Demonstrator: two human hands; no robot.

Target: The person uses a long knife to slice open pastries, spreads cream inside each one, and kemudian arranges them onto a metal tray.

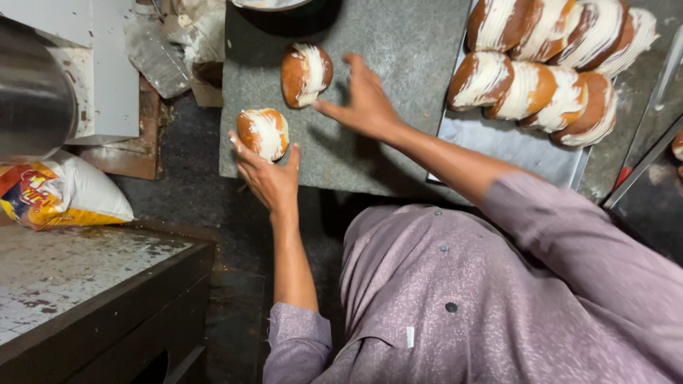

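My left hand (267, 178) cups the near side of a brown bun spread with white cream (263, 133) at the left edge of a grey stone counter (398, 50). My right hand (366, 103) hovers with fingers spread just right of a second cream-topped bun (306, 73), which lies farther back; the fingertips are close to it but apart. A metal tray (512, 146) to the right carries several more cream-filled buns (548, 60) stacked in rows.
A white and yellow sack (64, 195) lies on the floor at left beside a worn metal tabletop (64, 274). A shiny steel cylinder (32, 99) and a white machine housing (107, 78) stand upper left. A dark bowl (284, 14) sits at the counter's far edge.
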